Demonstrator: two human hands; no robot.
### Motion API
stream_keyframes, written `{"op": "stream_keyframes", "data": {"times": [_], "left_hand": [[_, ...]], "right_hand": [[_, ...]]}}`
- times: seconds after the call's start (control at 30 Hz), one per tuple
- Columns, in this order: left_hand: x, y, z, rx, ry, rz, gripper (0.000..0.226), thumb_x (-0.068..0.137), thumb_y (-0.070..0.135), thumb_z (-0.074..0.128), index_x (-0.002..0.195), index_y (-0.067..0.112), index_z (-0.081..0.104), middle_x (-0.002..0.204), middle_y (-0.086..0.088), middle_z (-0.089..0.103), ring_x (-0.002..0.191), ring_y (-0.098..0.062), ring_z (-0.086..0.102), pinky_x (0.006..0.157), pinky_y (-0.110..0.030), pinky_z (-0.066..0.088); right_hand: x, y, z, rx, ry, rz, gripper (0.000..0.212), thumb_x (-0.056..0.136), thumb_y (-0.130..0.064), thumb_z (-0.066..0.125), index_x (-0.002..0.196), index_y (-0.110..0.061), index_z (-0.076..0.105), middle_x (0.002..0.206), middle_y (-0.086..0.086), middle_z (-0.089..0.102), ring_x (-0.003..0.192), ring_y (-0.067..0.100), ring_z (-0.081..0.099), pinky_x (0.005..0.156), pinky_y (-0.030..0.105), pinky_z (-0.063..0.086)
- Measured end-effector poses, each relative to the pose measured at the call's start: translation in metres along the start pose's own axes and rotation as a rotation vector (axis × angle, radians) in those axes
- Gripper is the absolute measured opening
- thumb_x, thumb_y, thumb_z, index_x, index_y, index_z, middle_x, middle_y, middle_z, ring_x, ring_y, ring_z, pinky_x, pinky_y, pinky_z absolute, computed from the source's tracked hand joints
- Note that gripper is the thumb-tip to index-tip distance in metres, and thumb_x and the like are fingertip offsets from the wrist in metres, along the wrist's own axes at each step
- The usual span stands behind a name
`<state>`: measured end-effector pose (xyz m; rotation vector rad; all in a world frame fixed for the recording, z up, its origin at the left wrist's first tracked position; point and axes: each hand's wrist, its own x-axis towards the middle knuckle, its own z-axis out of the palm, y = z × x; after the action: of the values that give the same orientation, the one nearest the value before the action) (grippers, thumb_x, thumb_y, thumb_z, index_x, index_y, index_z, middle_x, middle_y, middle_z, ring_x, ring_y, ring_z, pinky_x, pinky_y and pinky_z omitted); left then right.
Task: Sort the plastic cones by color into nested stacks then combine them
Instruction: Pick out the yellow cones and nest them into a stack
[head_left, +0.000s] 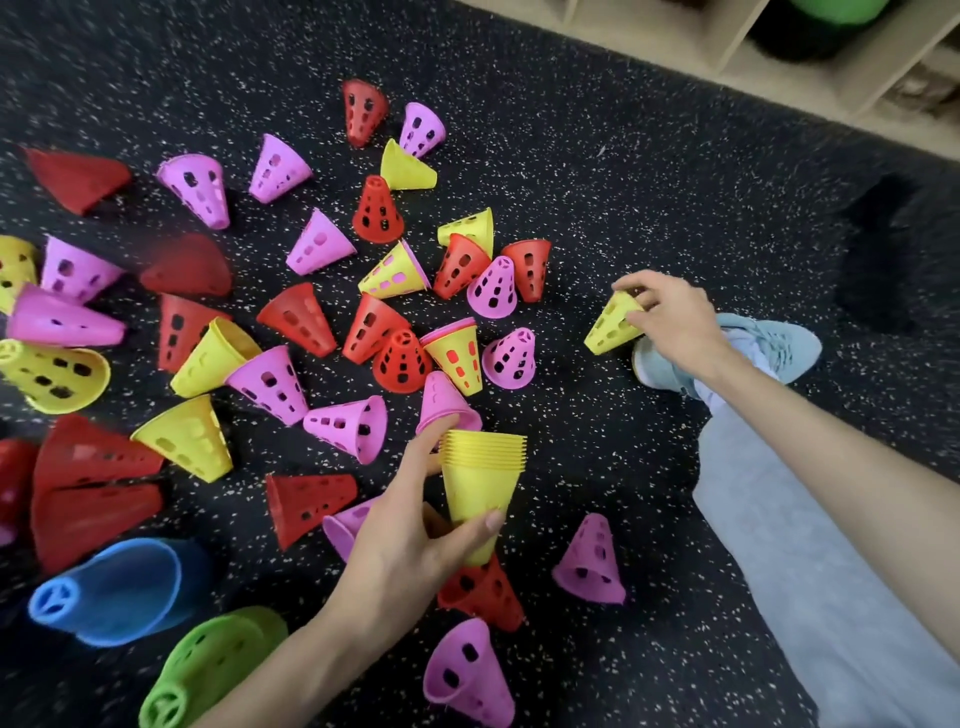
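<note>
head view is showing us crouching over a dark speckled floor (623, 171) strewn with plastic cones. our left hand (410, 540) is gripping a yellow stack (480, 483) of nested cones, wide rims up and narrow end down, with the thumb across the front and the fingers (431, 441) curling round the back; the stack is hanging above the floor near the middle of the frame. our right hand (670, 317) is reaching out to the right, its fingertips pinching the wide end of a single yellow cone (610, 327) that is lying tilted, tip pointing down-left, just beside our light blue shoe (779, 348). whether that cone is resting on the floor or lifted off it, we cannot tell. our grey trouser leg (810, 571) is running down the right side.

loose pink, red and yellow cones are lying scattered across the left and centre, most on their sides, a few standing upright, such as a red cone (378, 210) near the top and a pink cone (592, 561) standing right of the stack. a blue stack (114, 592) is lying on its side at lower left, with a green stack (208, 665) just below it. another pink cone (470, 670) is lying at the bottom, near our left forearm. pale wooden shelves (779, 57) are running along the top right edge.
</note>
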<state>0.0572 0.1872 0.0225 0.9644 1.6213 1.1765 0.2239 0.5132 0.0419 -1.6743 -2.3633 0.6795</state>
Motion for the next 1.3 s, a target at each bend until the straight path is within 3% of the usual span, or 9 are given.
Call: {"op": "stream_keyframes", "data": {"times": [0.17, 0.33, 0.5, 0.63, 0.7, 0.87, 1.03, 1.17, 1.3], "left_hand": [[-0.010, 0.012, -0.001, 0.066, 0.006, 0.049, 0.084, 0.084, 0.040, 0.082, 0.141, 0.067, 0.027, 0.127, 0.036, 0.056, 0.087, 0.001, 0.057, 0.089, -0.025, 0.051], [-0.030, 0.030, -0.004, 0.098, -0.023, 0.123, 0.085, 0.087, 0.037, 0.080, 0.145, 0.059, 0.021, 0.130, 0.038, 0.049, 0.119, 0.028, 0.040, 0.091, 0.002, 0.034], [-0.048, 0.034, -0.004, 0.149, -0.044, 0.154, 0.090, 0.088, 0.033, 0.080, 0.155, 0.049, 0.022, 0.122, 0.039, 0.051, 0.104, 0.023, 0.051, 0.085, -0.008, 0.045], [-0.057, 0.035, -0.002, 0.203, -0.070, 0.150, 0.093, 0.088, 0.037, 0.080, 0.155, 0.055, 0.018, 0.122, 0.014, 0.067, 0.075, -0.005, 0.060, 0.077, -0.039, 0.058], [-0.059, 0.036, 0.000, 0.231, -0.081, 0.144, 0.094, 0.088, 0.038, 0.079, 0.155, 0.056, 0.015, 0.120, 0.010, 0.067, 0.060, -0.005, 0.054, 0.068, -0.034, 0.058], [-0.059, 0.042, 0.006, 0.269, -0.069, 0.107, 0.099, 0.090, 0.037, 0.077, 0.160, 0.050, 0.008, 0.114, 0.002, 0.071, 0.055, -0.003, 0.048, 0.055, -0.017, 0.041], [-0.058, 0.044, 0.009, 0.290, -0.060, 0.068, 0.099, 0.092, 0.035, 0.076, 0.161, 0.049, 0.007, 0.059, 0.013, 0.045, 0.052, -0.002, 0.045, 0.051, -0.016, 0.035], [-0.055, 0.042, 0.006, 0.297, -0.065, 0.050, 0.097, 0.093, 0.035, 0.074, 0.162, 0.045, 0.007, 0.061, 0.013, 0.046, 0.055, -0.003, 0.046, 0.055, -0.016, 0.037], [-0.053, 0.040, 0.003, 0.305, -0.062, 0.043, 0.096, 0.094, 0.036, 0.073, 0.162, 0.043, 0.006, 0.063, 0.010, 0.044, 0.054, -0.006, 0.043, 0.053, -0.020, 0.035]], "right_hand": [[-0.049, -0.053, -0.029, 0.168, -0.028, -0.061, 0.041, 0.091, -0.011, 0.073, 0.124, -0.035, 0.066, 0.095, -0.010, 0.075, 0.092, 0.013, 0.071, 0.089, 0.033, 0.050], [-0.121, -0.102, -0.058, 0.392, -0.096, -0.142, 0.035, 0.091, -0.007, 0.073, 0.119, -0.026, 0.071, 0.090, -0.012, 0.079, 0.091, 0.005, 0.074, 0.087, 0.023, 0.053], [-0.183, -0.111, -0.061, 0.533, -0.204, -0.211, 0.032, 0.092, 0.000, 0.070, 0.114, -0.023, 0.073, 0.096, -0.005, 0.080, 0.086, 0.003, 0.074, 0.074, 0.012, 0.052], [-0.209, -0.102, -0.047, 0.532, -0.266, -0.216, 0.030, 0.092, -0.003, 0.070, 0.109, -0.027, 0.073, 0.096, -0.006, 0.080, 0.091, 0.008, 0.075, 0.085, 0.022, 0.056], [-0.213, -0.101, -0.042, 0.525, -0.298, -0.246, 0.030, 0.092, -0.003, 0.070, 0.107, -0.030, 0.074, 0.095, -0.008, 0.079, 0.090, 0.007, 0.074, 0.084, 0.021, 0.054], [-0.222, -0.100, -0.033, 0.468, -0.319, -0.295, 0.027, 0.094, -0.008, 0.070, 0.109, -0.030, 0.076, 0.103, -0.016, 0.077, 0.100, 0.001, 0.071, 0.090, 0.024, 0.054], [-0.224, -0.097, -0.033, 0.485, -0.354, -0.302, 0.028, 0.097, -0.007, 0.065, 0.109, -0.029, 0.077, 0.103, -0.018, 0.077, 0.100, -0.002, 0.070, 0.086, 0.017, 0.051], [-0.223, -0.097, -0.027, 0.475, -0.392, -0.263, 0.028, 0.091, -0.014, 0.075, 0.108, -0.035, 0.076, 0.096, -0.010, 0.078, 0.095, 0.005, 0.072, 0.091, 0.037, 0.056], [-0.227, -0.101, -0.018, 0.387, -0.396, -0.269, 0.041, 0.084, -0.019, 0.081, 0.113, -0.045, 0.068, 0.104, -0.012, 0.074, 0.103, 0.003, 0.067, 0.097, 0.042, 0.052]]}}
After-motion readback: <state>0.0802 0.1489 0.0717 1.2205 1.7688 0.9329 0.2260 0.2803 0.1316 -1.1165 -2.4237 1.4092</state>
